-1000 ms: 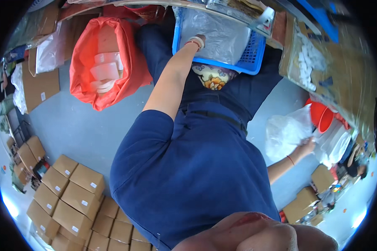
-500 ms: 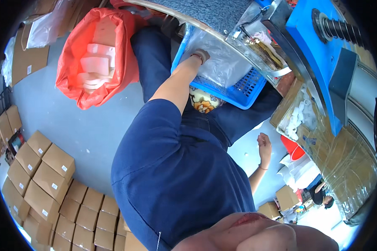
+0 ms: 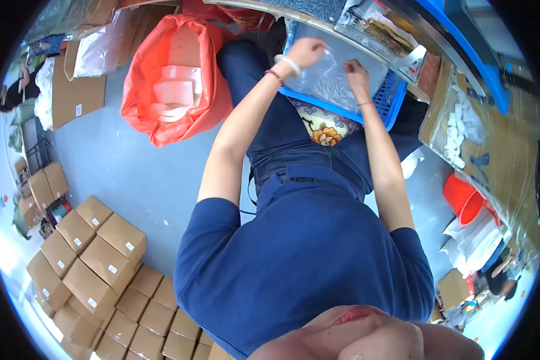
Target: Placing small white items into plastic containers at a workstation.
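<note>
A blue plastic basket [image 3: 393, 103] rests across my lap, lined with clear plastic bags [image 3: 336, 87]. Over its left part is my left hand [image 3: 308, 51], its fingers closed on a crinkled edge of clear plastic. A white ring [image 3: 290, 65] and a dark red bracelet circle that wrist. My right hand [image 3: 357, 74] hovers above the bags on the right side, fingers curled in; whatever they hold is too small to make out. Below the basket lies a flower-patterned cloth or cushion [image 3: 325, 127].
A red sack [image 3: 139, 96] of pale blocks stands on the floor at left. Stacked cardboard boxes [image 3: 105, 258] fill the lower left. At right are a bench with white small parts [image 3: 455, 129], a blue machine frame [image 3: 462, 48] and a red bucket [image 3: 464, 201]. Other people are far off.
My right hand has come up from beside my body to the basket. My left hand has lifted off the bags, and a white ring now shows at its wrist. The view has shifted.
</note>
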`<state>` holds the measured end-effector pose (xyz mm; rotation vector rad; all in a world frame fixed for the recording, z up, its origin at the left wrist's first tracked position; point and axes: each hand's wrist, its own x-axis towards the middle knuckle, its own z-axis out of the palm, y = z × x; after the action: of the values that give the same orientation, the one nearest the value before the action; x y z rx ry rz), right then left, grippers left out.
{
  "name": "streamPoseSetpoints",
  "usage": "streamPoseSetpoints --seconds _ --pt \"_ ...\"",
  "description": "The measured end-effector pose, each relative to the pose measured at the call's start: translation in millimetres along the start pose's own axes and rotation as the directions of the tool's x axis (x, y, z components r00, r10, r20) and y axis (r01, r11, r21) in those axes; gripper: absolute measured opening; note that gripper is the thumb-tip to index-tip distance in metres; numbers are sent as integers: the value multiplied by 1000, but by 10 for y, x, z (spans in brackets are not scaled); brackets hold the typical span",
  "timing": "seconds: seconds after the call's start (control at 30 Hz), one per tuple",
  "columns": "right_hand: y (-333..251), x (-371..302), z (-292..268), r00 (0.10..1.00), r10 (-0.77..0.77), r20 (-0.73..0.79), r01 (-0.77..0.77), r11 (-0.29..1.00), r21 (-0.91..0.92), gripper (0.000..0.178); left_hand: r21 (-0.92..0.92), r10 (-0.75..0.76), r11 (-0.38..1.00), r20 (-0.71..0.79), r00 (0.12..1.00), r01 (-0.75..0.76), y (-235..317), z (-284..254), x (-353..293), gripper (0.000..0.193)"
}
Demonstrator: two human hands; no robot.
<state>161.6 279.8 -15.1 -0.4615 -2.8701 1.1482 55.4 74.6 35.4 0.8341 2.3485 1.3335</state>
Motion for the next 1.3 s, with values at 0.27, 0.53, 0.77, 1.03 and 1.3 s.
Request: streamPoseSetpoints --seconds 0.27,0.53,0.77,1.03,1.3 --pt "-707 -480 -90 932 -273 -238 336 897 286 25 -551 -94 819 141 986 157 607 79 -377 23" --pt "-1112 -818 -711 989 62 -137 41 766 642 14 -211 17 977 -104 994 -39 622 -653 -580 28" --pt "-1337 -1064 -1233 967 166 -192 4 748 663 15 607 316 789 -267 911 -95 1362 -18 -1032 85" --pt "-1251 -1645 -1670 997 -72 -18 73 994 77 22 -24 72 994 -612 788 -109 1179 -624 -790 21" --pt "-284 -2003 -1479 888 186 -421 -33 938 344 39 -405 -225 904 -179 958 137 1213 -1218 -1154 29"
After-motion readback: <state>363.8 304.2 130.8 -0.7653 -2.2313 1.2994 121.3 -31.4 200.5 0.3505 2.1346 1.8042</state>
